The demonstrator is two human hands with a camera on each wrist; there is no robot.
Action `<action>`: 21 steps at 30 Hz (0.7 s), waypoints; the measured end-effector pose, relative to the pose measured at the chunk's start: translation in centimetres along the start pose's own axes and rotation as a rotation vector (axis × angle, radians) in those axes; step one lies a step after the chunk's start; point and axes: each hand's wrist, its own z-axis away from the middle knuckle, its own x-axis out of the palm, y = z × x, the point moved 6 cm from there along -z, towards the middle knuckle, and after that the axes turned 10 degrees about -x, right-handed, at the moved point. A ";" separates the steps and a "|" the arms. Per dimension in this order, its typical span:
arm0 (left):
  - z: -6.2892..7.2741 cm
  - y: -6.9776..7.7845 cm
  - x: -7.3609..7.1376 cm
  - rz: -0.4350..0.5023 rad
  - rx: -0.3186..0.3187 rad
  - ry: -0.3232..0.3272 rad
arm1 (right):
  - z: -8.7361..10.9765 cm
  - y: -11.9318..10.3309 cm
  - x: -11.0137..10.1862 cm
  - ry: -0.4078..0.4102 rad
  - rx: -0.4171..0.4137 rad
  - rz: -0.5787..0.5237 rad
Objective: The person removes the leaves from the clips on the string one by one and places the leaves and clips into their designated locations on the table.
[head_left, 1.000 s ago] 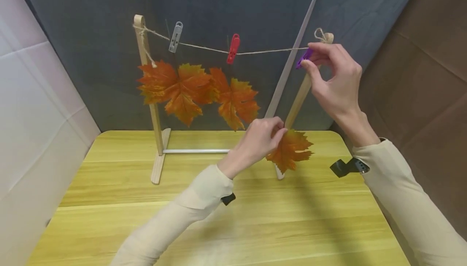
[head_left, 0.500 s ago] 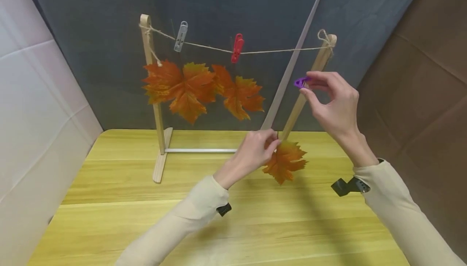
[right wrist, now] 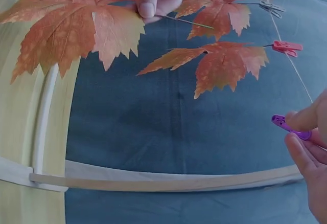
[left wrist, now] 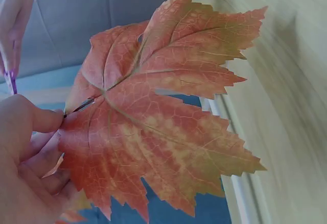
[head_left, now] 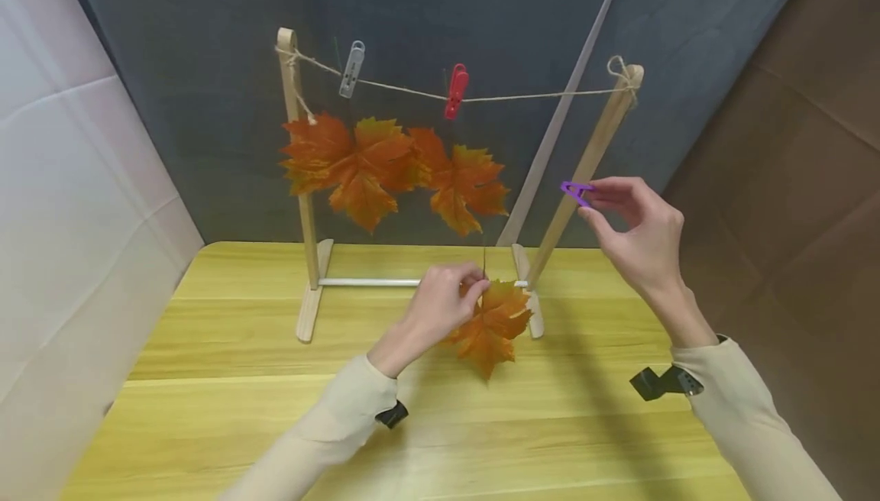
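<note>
My left hand (head_left: 443, 304) pinches the thin stem of an orange maple leaf (head_left: 491, 325) low over the table; the leaf spreads wide in the left wrist view. To the right, before the right post, my right hand (head_left: 642, 234) holds a purple clothespin (head_left: 576, 193) between thumb and fingers, away from the string. Two more orange leaves hang from the twine (head_left: 522, 97): the left leaf (head_left: 357, 169) by a clear grey clothespin (head_left: 352, 69), the other leaf (head_left: 467, 184) by a red clothespin (head_left: 457, 92).
The twine is tied between a left wooden post (head_left: 307, 234) and a right wooden post (head_left: 591, 157). A white rod (head_left: 371, 282) joins their feet near the back of the yellow wood-grain table (head_left: 227, 409). Dark grey cloth (head_left: 206, 88) hangs behind.
My right hand has come down from the twine beside the right post, still holding the purple clothespin, which has turned. My left hand has moved left and down with its leaf.
</note>
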 end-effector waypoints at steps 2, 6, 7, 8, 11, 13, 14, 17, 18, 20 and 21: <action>0.4 -0.6 -0.3 -0.014 -0.018 -0.004 | 0.7 0.2 -0.1 -0.010 0.008 -0.003; 1.5 -1.8 -1.1 -0.023 -0.054 -0.004 | 2.4 0.5 -0.5 0.000 0.031 -0.010; 1.7 -2.0 -1.3 -0.022 -0.063 -0.002 | 2.9 0.6 -0.6 0.002 0.038 -0.013; 2.0 -2.3 -1.5 -0.022 -0.072 0.001 | 3.3 0.7 -0.7 0.008 0.046 -0.017; 2.7 -3.1 -2.0 -0.025 -0.105 0.010 | 4.4 0.9 -0.8 0.002 0.071 -0.024; 3.1 -3.7 -2.5 -0.029 -0.129 0.016 | 4.9 0.9 -0.9 -0.006 0.079 -0.017; 3.3 -4.0 -2.7 -0.032 -0.144 0.019 | 5.1 1.0 -0.9 -0.006 0.085 -0.017; 4.1 -5.0 -3.5 -0.039 -0.189 0.030 | 5.7 1.0 -1.1 0.002 0.091 -0.009; 4.4 -5.3 -3.8 -0.042 -0.206 0.031 | 5.9 1.1 -1.1 0.007 0.092 -0.009; 5.0 -6.0 -4.3 -0.034 -0.242 0.030 | 6.3 1.2 -1.2 0.018 0.091 -0.007; 5.3 -6.4 -4.6 -0.034 -0.259 0.033 | 6.6 1.3 -1.2 0.021 0.090 -0.001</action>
